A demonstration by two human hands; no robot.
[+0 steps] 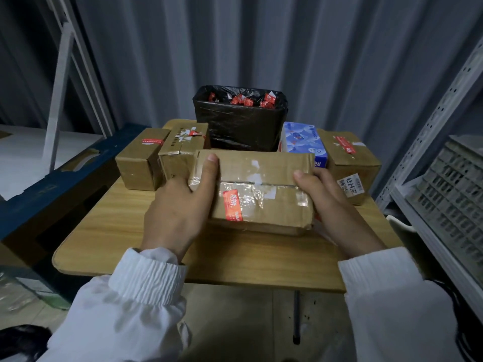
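Inspection found one taped cardboard parcel [261,194] held over the middle of the bench [109,231], seam side up. Whether its underside rested on the wood could not be determined.

The left hand [177,205] gripped the parcel's left end, thumb laid across the top and the fingers hidden beneath. The right hand [332,207] gripped the right end likewise, thumb on the upper edge. Neither hand held anything else.

A red label [232,205] sat under wrinkled clear tape near the left thumb. The centre seam looked partly slit.

Behind stood a bag-lined bin [240,121] holding red scraps, a blue tissue box [303,142], and further cartons on the left [141,160] and right [350,158].

In my judgement the step in hand was stripping tape and label. Recommended: set the parcel flat, steady it with one hand, lift a loose tape edge beside the label and peel low along the seam, so the card does not tear. Scraps belong in the bin.
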